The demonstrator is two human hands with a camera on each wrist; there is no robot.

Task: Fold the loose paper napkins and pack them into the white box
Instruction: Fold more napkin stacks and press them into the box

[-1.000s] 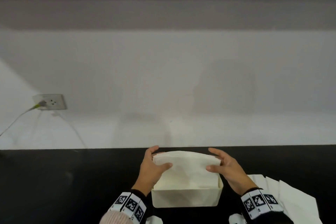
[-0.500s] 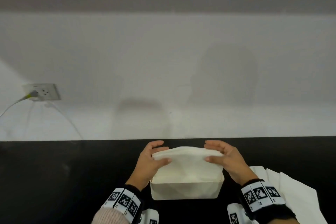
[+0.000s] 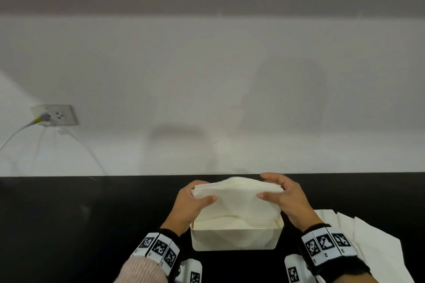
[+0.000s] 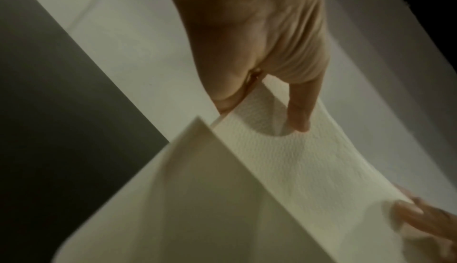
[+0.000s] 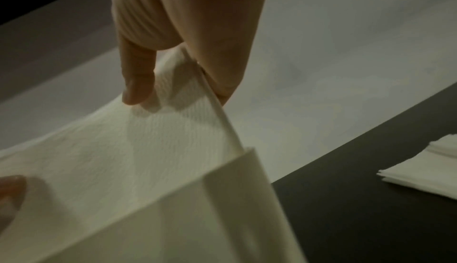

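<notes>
**Napkins held over the box**

We hold a folded wad of napkins [image 3: 236, 200] at both ends, above the far half of the white box [image 3: 234, 240]. Our left hand [image 3: 190, 204] pinches the left end: the thumb lies across the near face and the fingers curl round behind. Our right hand [image 3: 287, 197] pinches the right end the same way, thumb in front, fingers over the top edge. The left wrist view shows the thumb [image 4: 300, 110] pressed into the embossed paper and the sheet clamped against the fingers behind it; the right wrist view shows its thumb [image 5: 137, 83] doing likewise, with several layers visible at the clamped edge.

The napkins bow upward between our hands and their lower edge dips inside the box, against its far wall. The box stands on the black table [image 3: 80, 225], open side up, between our wrists. Pale paper lines its bottom; we cannot tell how many folded pieces lie there, nor whether the held wad touches them.

To the right of the box, well clear of it, loose napkins [image 3: 372, 236] lie flat on the table, overlapping one another; the right wrist view shows them as a thin stack [image 5: 425, 173].

Behind the table a white wall carries a socket [image 3: 55, 114] with a cable [image 3: 16, 132] plugged in.
</notes>
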